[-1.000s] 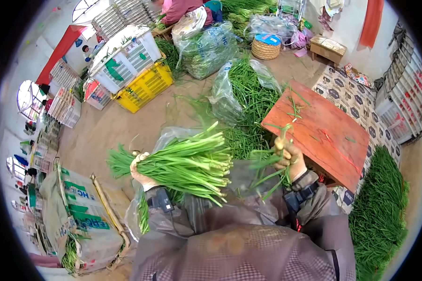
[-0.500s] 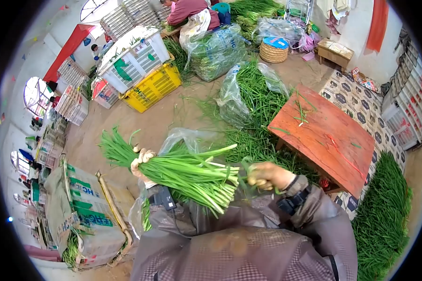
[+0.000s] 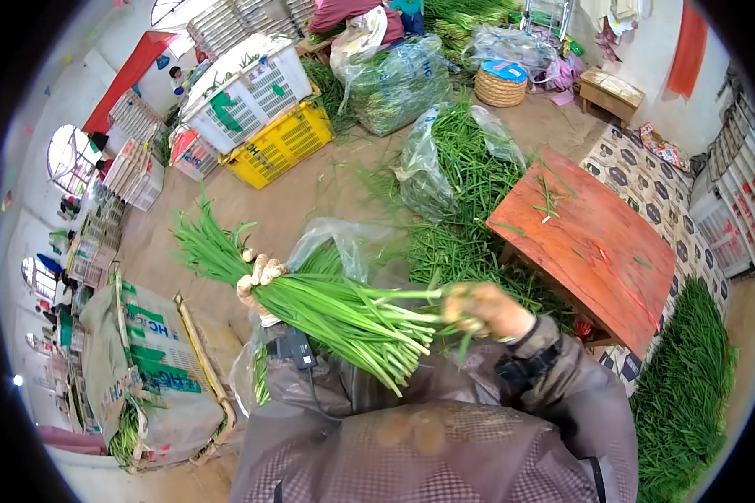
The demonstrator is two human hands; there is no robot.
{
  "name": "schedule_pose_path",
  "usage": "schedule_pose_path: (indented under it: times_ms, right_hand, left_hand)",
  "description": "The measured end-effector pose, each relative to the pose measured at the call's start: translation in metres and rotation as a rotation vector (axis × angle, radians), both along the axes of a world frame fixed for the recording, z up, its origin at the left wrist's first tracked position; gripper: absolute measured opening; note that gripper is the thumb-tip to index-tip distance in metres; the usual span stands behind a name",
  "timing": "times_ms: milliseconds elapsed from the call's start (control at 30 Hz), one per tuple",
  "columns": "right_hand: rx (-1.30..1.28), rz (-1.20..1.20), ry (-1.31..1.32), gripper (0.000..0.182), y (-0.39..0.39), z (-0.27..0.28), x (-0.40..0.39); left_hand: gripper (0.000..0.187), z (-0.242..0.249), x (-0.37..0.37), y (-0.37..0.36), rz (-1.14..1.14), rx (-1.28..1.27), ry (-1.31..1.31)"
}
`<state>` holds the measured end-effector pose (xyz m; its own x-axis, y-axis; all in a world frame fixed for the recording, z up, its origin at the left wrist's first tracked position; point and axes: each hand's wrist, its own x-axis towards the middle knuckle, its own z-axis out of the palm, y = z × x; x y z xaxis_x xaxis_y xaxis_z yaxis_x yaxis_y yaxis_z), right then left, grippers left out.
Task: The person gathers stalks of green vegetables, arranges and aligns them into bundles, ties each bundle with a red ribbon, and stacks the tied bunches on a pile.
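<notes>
My left hand (image 3: 258,278) is wrapped round the middle of a thick bunch of green chives (image 3: 344,314). Leafy tips fan out to the upper left, and the pale cut ends point down to the right. Beside those ends my right hand (image 3: 491,310) is closed, slightly blurred, on a few chive stalks that stretch out of the bunch. A loose green strand hangs below its fingers. Under the bunch, partly hidden, lies a clear plastic bag (image 3: 331,239) with more greens.
A low reddish wooden table (image 3: 591,243) with green scraps stands at the right. Ahead sits an open bag of chives (image 3: 470,159). Chives are heaped (image 3: 688,386) at far right. Stacked crates (image 3: 281,147) and a wrapped bale (image 3: 164,360) stand left. Another person's sleeve (image 3: 344,15) shows behind.
My right hand has come up and taken hold of stalks at the cut ends. My left hand keeps its grip on the bunch. The view has shifted slightly.
</notes>
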<state>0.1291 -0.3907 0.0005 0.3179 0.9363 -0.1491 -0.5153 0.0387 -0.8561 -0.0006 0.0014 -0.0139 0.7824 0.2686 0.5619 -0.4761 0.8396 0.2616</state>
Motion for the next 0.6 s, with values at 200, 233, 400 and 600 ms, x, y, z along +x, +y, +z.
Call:
schedule_pose_path:
  times_ms: [200, 233, 400, 600]
  right_hand:
    - [0.050, -0.367, -0.213, 0.023, -0.044, 0.007, 0.033]
    - [-0.108, -0.169, -0.339, 0.030, -0.033, 0.034, 0.025]
    - [-0.142, -0.056, -1.431, 0.045, 0.049, 0.022, -0.011]
    - [-0.038, -0.130, -1.581, 0.019, 0.076, -0.002, -0.015]
  left_hand:
    - [0.040, -0.006, -0.003, 0.006, 0.037, 0.008, 0.044]
    - [0.040, -0.007, 0.000, 0.003, 0.038, 0.002, 0.054]
    - [0.040, -0.008, 0.013, -0.004, -0.015, 0.001, 0.061]
    - [0.044, -0.010, 0.015, -0.007, -0.033, -0.027, 0.115]
